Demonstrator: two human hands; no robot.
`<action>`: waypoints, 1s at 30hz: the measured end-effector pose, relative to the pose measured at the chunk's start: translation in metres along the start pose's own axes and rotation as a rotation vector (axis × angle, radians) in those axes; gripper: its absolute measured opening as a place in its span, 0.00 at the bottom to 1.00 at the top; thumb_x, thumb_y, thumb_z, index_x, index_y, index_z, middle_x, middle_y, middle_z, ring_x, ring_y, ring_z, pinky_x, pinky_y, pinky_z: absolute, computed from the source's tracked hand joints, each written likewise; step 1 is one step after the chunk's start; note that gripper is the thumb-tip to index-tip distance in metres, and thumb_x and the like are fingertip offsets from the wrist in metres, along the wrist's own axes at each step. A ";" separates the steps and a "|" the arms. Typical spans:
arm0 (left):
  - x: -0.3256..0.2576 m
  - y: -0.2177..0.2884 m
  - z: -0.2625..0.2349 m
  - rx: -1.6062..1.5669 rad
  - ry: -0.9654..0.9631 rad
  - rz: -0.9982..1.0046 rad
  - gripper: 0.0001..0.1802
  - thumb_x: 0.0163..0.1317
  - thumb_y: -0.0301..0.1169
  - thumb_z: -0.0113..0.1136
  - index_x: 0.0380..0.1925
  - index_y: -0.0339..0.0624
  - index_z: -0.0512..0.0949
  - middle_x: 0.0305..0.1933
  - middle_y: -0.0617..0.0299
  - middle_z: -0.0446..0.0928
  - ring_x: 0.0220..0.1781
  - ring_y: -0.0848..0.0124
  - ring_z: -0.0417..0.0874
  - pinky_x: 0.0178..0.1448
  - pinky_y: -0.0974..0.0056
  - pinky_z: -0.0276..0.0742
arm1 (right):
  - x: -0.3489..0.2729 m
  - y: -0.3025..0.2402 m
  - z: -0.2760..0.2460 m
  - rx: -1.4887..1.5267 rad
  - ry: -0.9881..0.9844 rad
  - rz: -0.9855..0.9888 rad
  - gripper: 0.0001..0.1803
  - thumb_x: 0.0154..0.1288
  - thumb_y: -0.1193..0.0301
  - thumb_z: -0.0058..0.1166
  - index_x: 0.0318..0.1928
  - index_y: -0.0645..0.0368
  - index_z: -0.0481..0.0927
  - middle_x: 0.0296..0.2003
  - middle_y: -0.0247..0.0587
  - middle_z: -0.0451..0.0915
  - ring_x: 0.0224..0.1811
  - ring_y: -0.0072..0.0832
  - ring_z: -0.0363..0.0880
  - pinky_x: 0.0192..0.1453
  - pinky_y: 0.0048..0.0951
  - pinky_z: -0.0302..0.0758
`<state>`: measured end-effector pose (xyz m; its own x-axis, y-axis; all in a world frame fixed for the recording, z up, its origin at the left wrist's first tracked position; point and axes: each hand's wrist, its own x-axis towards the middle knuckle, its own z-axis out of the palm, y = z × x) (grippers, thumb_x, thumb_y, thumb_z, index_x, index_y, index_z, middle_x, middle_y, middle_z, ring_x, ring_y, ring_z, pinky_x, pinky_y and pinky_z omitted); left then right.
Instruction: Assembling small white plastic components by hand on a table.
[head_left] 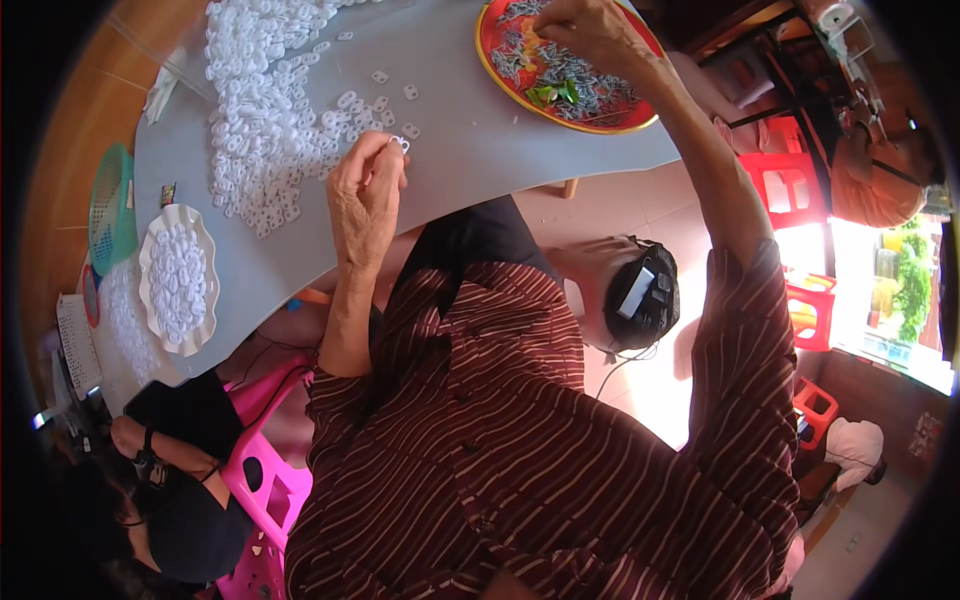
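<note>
Left fingers (385, 168) are pinching a small white plastic piece (402, 143) at their tips.
Right fingers (557, 20) are curling over slender grey pieces (604, 88), grip unclear.

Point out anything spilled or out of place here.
Green bits and orange bits look odd among the grey pieces on the red tray, since their colours differ. White pieces lie loose on the table, apparently heaped rather than spilled.

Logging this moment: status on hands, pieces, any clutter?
Left hand: pinching white piece. Right hand: over red tray of grey pieces, grip unclear. Clutter: green item in tray.
</note>
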<state>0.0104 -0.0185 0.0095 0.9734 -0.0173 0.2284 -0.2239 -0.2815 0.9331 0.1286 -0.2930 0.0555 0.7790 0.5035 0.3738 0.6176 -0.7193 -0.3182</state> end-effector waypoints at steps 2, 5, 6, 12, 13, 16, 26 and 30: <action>0.000 -0.001 0.001 0.018 -0.007 0.011 0.06 0.59 0.26 0.48 0.25 0.36 0.70 0.18 0.62 0.68 0.19 0.78 0.68 0.25 0.70 0.63 | 0.000 0.011 0.006 -0.004 -0.098 0.059 0.05 0.48 0.74 0.56 0.26 0.63 0.79 0.22 0.49 0.78 0.26 0.39 0.78 0.32 0.37 0.74; 0.000 -0.001 0.001 0.025 -0.001 0.023 0.06 0.59 0.26 0.48 0.25 0.36 0.69 0.17 0.62 0.68 0.19 0.78 0.68 0.24 0.70 0.63 | 0.005 0.013 0.012 -0.014 -0.129 -0.012 0.05 0.51 0.72 0.55 0.24 0.61 0.81 0.23 0.45 0.79 0.26 0.37 0.78 0.30 0.37 0.73; 0.000 0.000 0.002 0.027 -0.003 0.021 0.06 0.59 0.26 0.48 0.25 0.36 0.69 0.17 0.63 0.68 0.19 0.78 0.67 0.24 0.70 0.63 | 0.007 0.014 0.014 -0.379 -0.225 -0.163 0.06 0.52 0.72 0.54 0.24 0.60 0.81 0.24 0.43 0.80 0.27 0.35 0.78 0.30 0.36 0.73; -0.002 -0.002 0.000 0.014 0.011 0.030 0.06 0.59 0.26 0.48 0.25 0.36 0.70 0.17 0.64 0.66 0.19 0.78 0.66 0.24 0.71 0.62 | 0.013 0.013 0.021 -0.791 -0.332 -0.438 0.08 0.54 0.70 0.51 0.24 0.56 0.82 0.25 0.35 0.81 0.31 0.32 0.78 0.33 0.33 0.72; -0.001 -0.002 0.001 0.012 0.004 0.042 0.05 0.59 0.25 0.48 0.25 0.36 0.70 0.16 0.64 0.65 0.19 0.79 0.65 0.24 0.71 0.62 | 0.011 0.021 0.023 -0.828 -0.268 -0.494 0.07 0.53 0.70 0.52 0.25 0.56 0.83 0.26 0.35 0.80 0.32 0.32 0.78 0.34 0.33 0.72; -0.001 -0.003 -0.002 0.065 -0.025 -0.004 0.09 0.59 0.29 0.48 0.27 0.33 0.71 0.18 0.60 0.68 0.21 0.74 0.68 0.30 0.68 0.66 | 0.015 0.018 0.023 -0.534 -0.163 -0.554 0.07 0.52 0.68 0.53 0.25 0.56 0.82 0.25 0.35 0.80 0.31 0.32 0.78 0.33 0.34 0.72; -0.002 -0.005 -0.005 -0.075 0.045 -0.016 0.07 0.57 0.27 0.50 0.24 0.35 0.71 0.17 0.65 0.68 0.20 0.80 0.66 0.25 0.71 0.63 | 0.021 -0.055 -0.001 0.212 -0.099 0.204 0.08 0.44 0.71 0.62 0.23 0.62 0.78 0.18 0.37 0.75 0.22 0.22 0.72 0.26 0.26 0.70; -0.003 -0.004 -0.007 -0.200 0.026 -0.080 0.08 0.57 0.29 0.51 0.24 0.35 0.72 0.17 0.66 0.69 0.20 0.81 0.66 0.26 0.73 0.63 | -0.005 -0.090 0.037 0.484 0.040 0.114 0.10 0.58 0.73 0.56 0.41 0.60 0.81 0.30 0.37 0.82 0.29 0.22 0.79 0.36 0.24 0.77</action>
<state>0.0085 -0.0111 0.0073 0.9875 0.0232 0.1562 -0.1538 -0.0850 0.9844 0.0730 -0.2129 0.0505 0.8453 0.4096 0.3431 0.5160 -0.4591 -0.7232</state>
